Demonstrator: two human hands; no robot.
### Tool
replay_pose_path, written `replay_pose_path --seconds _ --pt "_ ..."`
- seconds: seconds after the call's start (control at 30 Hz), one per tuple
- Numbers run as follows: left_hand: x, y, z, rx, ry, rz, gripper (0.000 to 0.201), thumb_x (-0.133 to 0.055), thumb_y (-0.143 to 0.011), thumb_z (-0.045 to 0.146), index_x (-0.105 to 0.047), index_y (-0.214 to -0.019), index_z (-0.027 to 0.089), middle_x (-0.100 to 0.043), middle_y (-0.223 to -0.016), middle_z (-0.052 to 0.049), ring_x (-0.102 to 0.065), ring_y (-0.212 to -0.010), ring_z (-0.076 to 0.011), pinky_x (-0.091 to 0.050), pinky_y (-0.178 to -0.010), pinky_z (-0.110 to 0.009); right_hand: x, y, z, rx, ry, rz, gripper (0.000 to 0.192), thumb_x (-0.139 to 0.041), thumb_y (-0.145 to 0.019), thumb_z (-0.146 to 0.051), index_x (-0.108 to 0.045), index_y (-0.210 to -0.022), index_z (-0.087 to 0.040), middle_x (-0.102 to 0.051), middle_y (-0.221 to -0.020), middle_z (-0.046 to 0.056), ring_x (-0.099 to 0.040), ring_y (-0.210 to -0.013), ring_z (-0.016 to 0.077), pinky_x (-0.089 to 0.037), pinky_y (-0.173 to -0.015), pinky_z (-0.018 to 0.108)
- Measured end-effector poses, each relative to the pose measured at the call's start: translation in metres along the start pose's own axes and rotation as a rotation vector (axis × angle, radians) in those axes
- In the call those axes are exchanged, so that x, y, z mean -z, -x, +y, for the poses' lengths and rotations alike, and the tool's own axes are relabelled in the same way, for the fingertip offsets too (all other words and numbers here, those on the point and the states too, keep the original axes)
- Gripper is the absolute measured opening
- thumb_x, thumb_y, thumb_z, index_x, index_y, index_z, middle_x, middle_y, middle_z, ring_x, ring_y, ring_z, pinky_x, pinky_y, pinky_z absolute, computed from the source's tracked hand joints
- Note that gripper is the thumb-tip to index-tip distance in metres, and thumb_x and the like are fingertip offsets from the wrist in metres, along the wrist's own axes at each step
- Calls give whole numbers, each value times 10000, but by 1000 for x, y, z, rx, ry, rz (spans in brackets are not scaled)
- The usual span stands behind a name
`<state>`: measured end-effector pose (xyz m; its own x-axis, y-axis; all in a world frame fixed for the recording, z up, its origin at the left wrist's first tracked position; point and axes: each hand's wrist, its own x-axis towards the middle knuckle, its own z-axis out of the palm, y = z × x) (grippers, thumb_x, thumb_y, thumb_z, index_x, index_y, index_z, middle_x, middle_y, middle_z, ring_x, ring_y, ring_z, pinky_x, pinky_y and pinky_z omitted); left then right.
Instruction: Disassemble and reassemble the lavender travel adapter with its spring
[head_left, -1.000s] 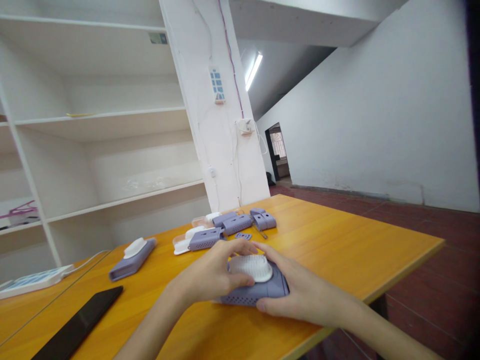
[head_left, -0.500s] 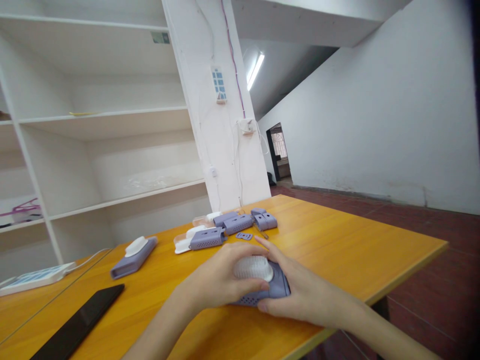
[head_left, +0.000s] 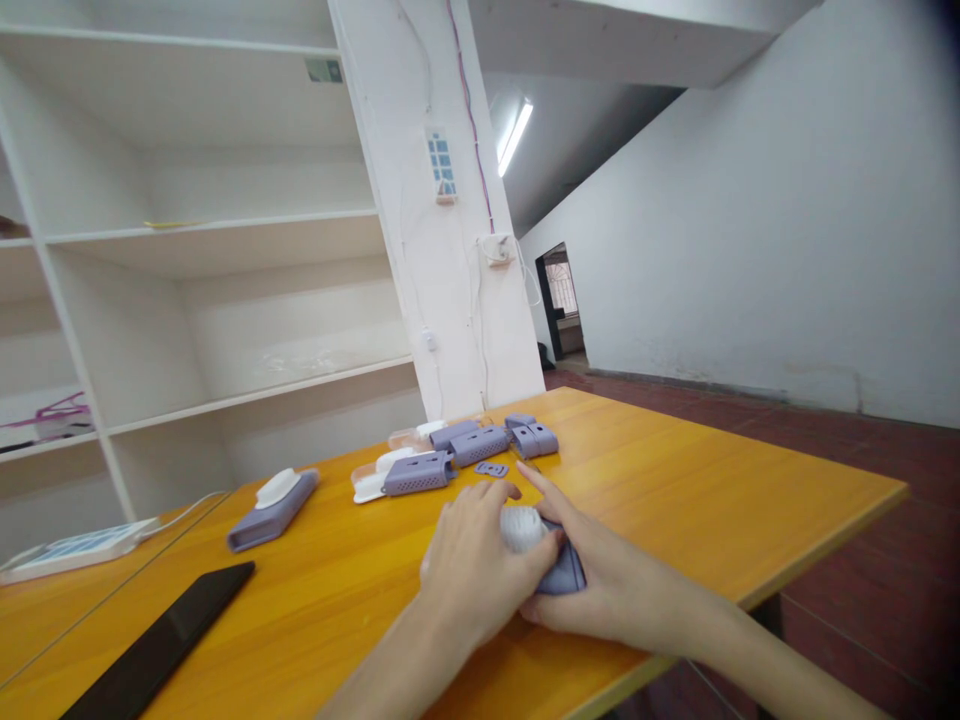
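A purple plastic case (head_left: pixel 564 572) with a translucent white ribbed piece (head_left: pixel 520 528) on top rests at the near part of the table. My right hand (head_left: pixel 611 580) grips the case's right end, its index finger stretched along the far side. Curled over the left side of the case is my left hand (head_left: pixel 476 560), its thumb across the front beside the ribbed piece. Both hands hide much of the case. Just beyond my fingers lies a small flat purple plate (head_left: pixel 491 469) with holes.
Purple perforated housings (head_left: pixel 418 474) with white and clear parts lie farther back, near short purple end pieces (head_left: pixel 536 438). To the left are a purple case with a white top (head_left: pixel 274 508), a dark flat device (head_left: pixel 161 645) and a white power strip (head_left: pixel 79 550).
My left hand has shifted right and turned, covering more of the case's left side, with the thumb now higher. My right hand keeps its grip. The view has tilted slightly.
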<state>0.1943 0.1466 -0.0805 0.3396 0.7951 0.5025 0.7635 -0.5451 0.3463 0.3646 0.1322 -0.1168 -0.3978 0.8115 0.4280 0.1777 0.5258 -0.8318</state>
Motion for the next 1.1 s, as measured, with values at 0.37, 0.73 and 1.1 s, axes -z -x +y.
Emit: replay_pose_path --seconds 0.37,0.73,1.1 --pt "0 0 6 76 28 33 198 -687 -744 324 -665 -918 234 -703 -994 -55 -621 -983 -299 -457 -830 -389 0 0 4 63 96 49 1053 -864 -672 -206 -328 -1577 -261 -540 -1483 115 -557 -1300 349 -441 -1124 498" --pt "-3 6 7 65 41 9 258 -672 -805 394 -706 -998 227 -737 -1050 -93 -653 -1013 -350 -450 -833 -451 -2 -1 -10 147 150 45 829 -822 -706 -135 -459 -1439 -273 -609 -1338 70 -618 -1167 274 -515 -1021 406" --pt "-2 1 9 67 69 -7 218 -645 -824 373 -683 -971 216 -724 -1032 -97 -642 -1015 -338 -449 -826 -422 2 1 -8 156 215 51 798 -847 -723 -227 -462 -1422 -257 -596 -1345 80 -577 -1227 293 -462 -1077 441"
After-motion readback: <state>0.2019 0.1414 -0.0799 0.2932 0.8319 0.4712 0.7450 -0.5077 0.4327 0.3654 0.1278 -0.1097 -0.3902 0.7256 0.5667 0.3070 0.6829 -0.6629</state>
